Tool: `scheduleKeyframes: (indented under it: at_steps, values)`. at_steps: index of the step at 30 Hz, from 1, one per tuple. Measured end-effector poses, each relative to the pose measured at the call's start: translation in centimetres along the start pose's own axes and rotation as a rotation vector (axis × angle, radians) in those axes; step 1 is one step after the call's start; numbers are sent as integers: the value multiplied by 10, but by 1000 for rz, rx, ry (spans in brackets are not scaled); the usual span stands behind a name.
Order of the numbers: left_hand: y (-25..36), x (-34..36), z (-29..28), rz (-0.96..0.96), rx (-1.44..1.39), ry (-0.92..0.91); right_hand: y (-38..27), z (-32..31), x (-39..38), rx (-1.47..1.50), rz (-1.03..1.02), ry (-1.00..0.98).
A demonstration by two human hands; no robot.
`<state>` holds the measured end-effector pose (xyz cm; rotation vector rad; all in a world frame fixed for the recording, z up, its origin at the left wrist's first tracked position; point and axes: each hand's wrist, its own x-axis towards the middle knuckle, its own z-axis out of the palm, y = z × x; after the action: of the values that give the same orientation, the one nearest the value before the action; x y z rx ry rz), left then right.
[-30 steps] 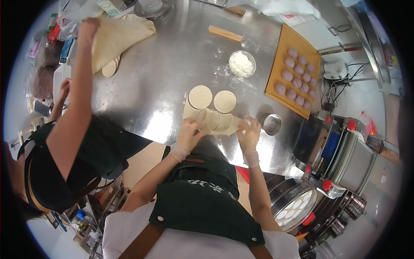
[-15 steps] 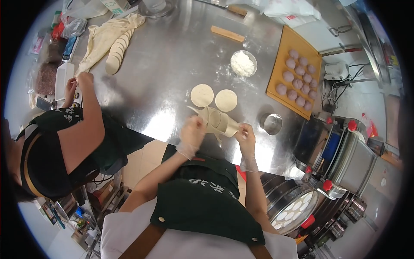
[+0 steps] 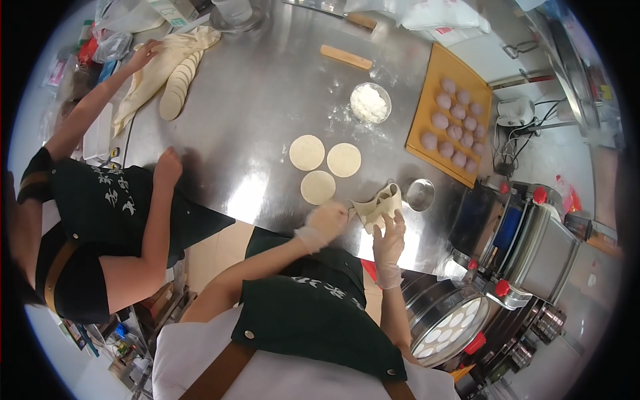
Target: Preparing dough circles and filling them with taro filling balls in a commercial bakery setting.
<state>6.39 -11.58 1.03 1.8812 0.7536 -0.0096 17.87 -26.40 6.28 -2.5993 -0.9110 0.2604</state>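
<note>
We stand at a floured steel desk (image 3: 267, 93) in a kitchen, with a steamer (image 3: 443, 327) and a metal machine (image 3: 533, 247) to our right. On the desk we count three flat dough rounds (image 3: 318, 187), one flour bowl (image 3: 370, 103) and a wooden tray (image 3: 427, 137) of thirteen purple balls. Our left hand (image 3: 327, 223) and right hand (image 3: 389, 237) both pinch the folded dough scrap (image 3: 377, 207), lifted near the desk's front edge.
</note>
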Motion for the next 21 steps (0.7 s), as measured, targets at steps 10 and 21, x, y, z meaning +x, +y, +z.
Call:
scheduleKeyframes:
  at_steps: [10, 21]
  values:
    - [-37, -11, -64, 12, 155, 356, -16, 61, 19, -95, -529, -58]
    - [-53, -18, -79, -102, -17, 483, -71, 90, 28, -77, -643, -136]
